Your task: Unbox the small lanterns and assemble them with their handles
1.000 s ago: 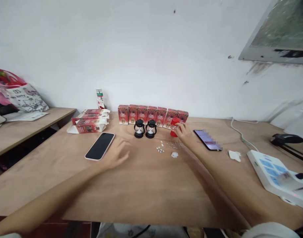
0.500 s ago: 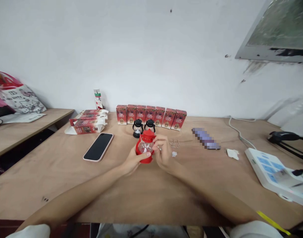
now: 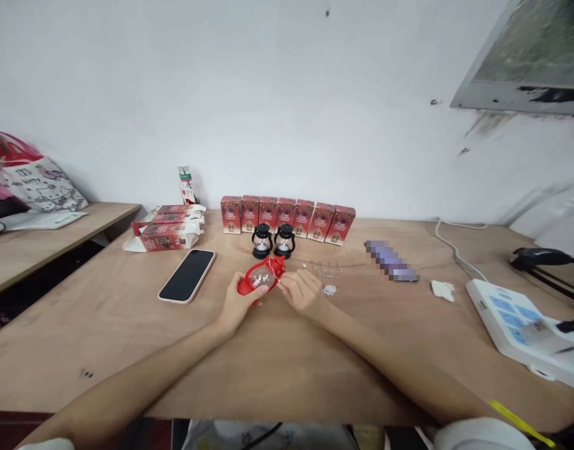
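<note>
A small red toy lantern [image 3: 261,275] with a clear bulb lies tilted in my left hand [image 3: 237,301], its top pointing to the upper right. My left fingers and thumb are wrapped round its base and bulb. On its right side my right hand [image 3: 304,291] pinches a thin wire handle [image 3: 273,270] that crosses the lantern's front. Two black lanterns [image 3: 262,242] stand upright just behind. To the right of my right hand lie several bent wire handles [image 3: 327,270] and a small pile of white pieces [image 3: 330,290].
Several red boxes [image 3: 287,215] stand in a row by the wall. Opened boxes [image 3: 167,231] and a phone [image 3: 187,276] are at left. A second phone [image 3: 391,262], a crumpled white tissue [image 3: 443,290] and a white power strip [image 3: 521,328] lie at right.
My right hand brought the red lantern from near the boxes to the middle, where my left hand took hold. The lantern has since tipped from upright to slanted, and my right fingers pinch its wire.
</note>
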Tool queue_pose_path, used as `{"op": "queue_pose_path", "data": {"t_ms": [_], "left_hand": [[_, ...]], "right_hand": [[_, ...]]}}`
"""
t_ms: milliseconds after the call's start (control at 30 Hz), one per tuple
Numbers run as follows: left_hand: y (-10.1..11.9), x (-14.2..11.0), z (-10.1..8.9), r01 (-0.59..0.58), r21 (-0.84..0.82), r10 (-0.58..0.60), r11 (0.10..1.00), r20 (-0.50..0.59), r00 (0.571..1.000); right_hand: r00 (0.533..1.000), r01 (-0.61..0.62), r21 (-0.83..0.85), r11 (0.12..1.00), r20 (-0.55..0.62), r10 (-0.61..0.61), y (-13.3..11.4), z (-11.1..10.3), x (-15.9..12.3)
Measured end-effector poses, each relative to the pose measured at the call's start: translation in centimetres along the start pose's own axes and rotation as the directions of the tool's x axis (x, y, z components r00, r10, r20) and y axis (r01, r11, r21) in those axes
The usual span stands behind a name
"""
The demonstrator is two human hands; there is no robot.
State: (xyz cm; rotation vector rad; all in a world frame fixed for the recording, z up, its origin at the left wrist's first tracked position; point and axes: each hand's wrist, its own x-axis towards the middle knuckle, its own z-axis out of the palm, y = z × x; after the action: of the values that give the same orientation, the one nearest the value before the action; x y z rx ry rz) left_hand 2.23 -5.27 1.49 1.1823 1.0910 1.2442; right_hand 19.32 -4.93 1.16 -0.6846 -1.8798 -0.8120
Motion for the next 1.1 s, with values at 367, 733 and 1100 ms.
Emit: {"op": "queue_pose_path", "data": {"t_ms": [367, 733, 1100], "left_hand": [[0.3, -0.4, -0.5, -0.045, 0.018, 0.040, 0.999, 0.210, 0.977], [-0.3, 0.0, -0.3, -0.027, 0.032, 0.025, 0.999, 0.088, 0.996], [-0.7, 0.0, -1.2, -0.326, 0.020, 0.326, 0.945, -0.038, 0.944]], "right_hand": [[0.389, -0.838, 0.546, 0.015, 0.578, 0.717, 2.4, 0.0, 0.8], [0.277, -0.753, 0.639, -0.157, 0.524, 0.805, 1.4, -0.9, -1.1], [0.473, -0.880, -0.014, 0.475, 0.076, 0.878, 12.7, -6.6, -8.7]]}}
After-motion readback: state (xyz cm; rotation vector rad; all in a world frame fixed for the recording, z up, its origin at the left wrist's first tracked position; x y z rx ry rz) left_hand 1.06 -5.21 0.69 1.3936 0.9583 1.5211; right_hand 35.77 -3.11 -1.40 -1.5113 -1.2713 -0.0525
